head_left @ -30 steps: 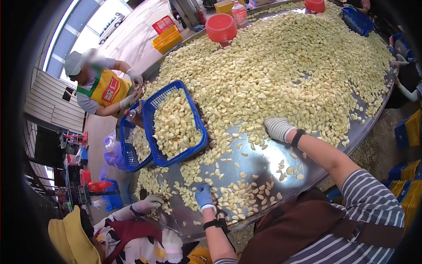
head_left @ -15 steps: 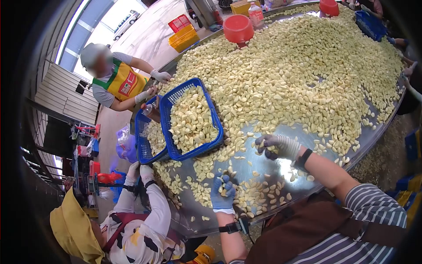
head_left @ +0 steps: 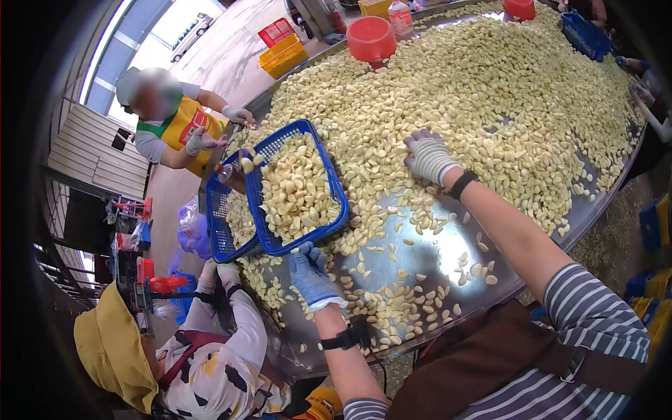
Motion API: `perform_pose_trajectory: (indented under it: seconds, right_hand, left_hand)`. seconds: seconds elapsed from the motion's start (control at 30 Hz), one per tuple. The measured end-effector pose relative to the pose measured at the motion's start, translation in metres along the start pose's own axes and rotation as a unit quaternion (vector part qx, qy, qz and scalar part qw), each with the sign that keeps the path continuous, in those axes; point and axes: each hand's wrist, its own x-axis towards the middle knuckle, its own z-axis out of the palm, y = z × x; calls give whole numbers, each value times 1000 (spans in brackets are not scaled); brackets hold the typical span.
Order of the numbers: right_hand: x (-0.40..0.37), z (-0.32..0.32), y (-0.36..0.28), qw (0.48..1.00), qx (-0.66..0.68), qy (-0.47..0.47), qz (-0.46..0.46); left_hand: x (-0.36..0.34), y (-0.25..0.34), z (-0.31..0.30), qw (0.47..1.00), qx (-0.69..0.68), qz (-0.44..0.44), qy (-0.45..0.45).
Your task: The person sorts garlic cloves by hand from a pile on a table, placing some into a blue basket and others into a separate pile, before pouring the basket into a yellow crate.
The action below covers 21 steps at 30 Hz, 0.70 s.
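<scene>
Two gloved hands work over a metal table (head_left: 423, 246) heaped with pale garlic cloves (head_left: 490, 105). The right hand (head_left: 429, 155), in a striped glove, lies palm down on the near side of the heap, its fingers parted and slightly bent, touching cloves; whether any lie under the palm cannot be told. The left hand (head_left: 313, 274), in a blue glove, is at the near end of the front basket (head_left: 338, 210), fingers bent; a pale clove shows at the fingertips, but how firmly it is held cannot be told. Cloves fill the front basket, whose side overlaps the rear basket (head_left: 215, 234), also holding cloves. A clear bottle (head_left: 229, 175) leans at the rear basket's far end. Loose cloves lie scattered between the left hand and the table's near edge. Beyond the heap's left part stand a red tub (head_left: 372, 39) and a pink-labelled bottle (head_left: 401, 18). One co-worker (head_left: 192, 122) in a yellow apron reaches to the table edge; another (head_left: 203, 367), in a yellow hat, has both gloved hands just beside the rear basket's near end.
</scene>
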Motion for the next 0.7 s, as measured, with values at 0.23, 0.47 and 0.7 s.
perform_pose_trajectory:
  seconds: [0.23, 0.47, 0.7]
  right_hand:
    - [-42, 11, -44, 992, 9, 9, -128]
    - [-55, 90, -86, 970, -12, -155, -189]
    - [-40, 12, -97, 905, 346, -242, 42]
  left_hand:
    - [-47, -72, 28, 886, 258, -262, -283]
    - [-105, -124, -22, 782, 413, -300, -357]
    - [-135, -84, -82, 825, 540, -54, -157]
